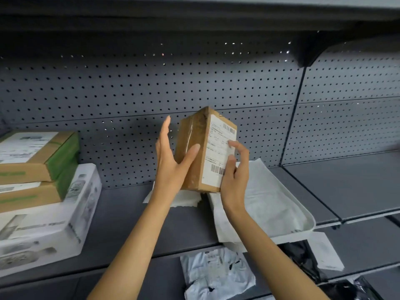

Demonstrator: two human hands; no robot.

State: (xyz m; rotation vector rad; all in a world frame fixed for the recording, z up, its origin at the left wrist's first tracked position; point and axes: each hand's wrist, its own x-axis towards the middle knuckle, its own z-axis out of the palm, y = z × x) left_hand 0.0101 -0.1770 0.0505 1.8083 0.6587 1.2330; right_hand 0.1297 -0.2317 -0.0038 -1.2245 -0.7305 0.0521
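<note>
Starting at the right hand [234, 176]: curled round the right edge of the cardboard box [193, 148], thumb and forefinger pinching down on the white shipping label [218, 152]. Over to the left hand [171, 161]: spread open, fingers straight and pointing up beside the box, thumb pressed flat on the taped brown face, palm cupping the lower left corner. Held upright on end, label side turned right, in front of the pegboard [129, 94], bottom just above the grey shelf [129, 213]; touching or not, hard to tell. Directly below, a small white mailer [184, 199]; just right of it, a larger white mailer [270, 202] overhanging the shelf edge. Far left, two green-taped cartons [39, 161] stacked on a white printed box [49, 226]. Down on the lower shelf [155, 282], a pale grey bag [216, 273].
</note>
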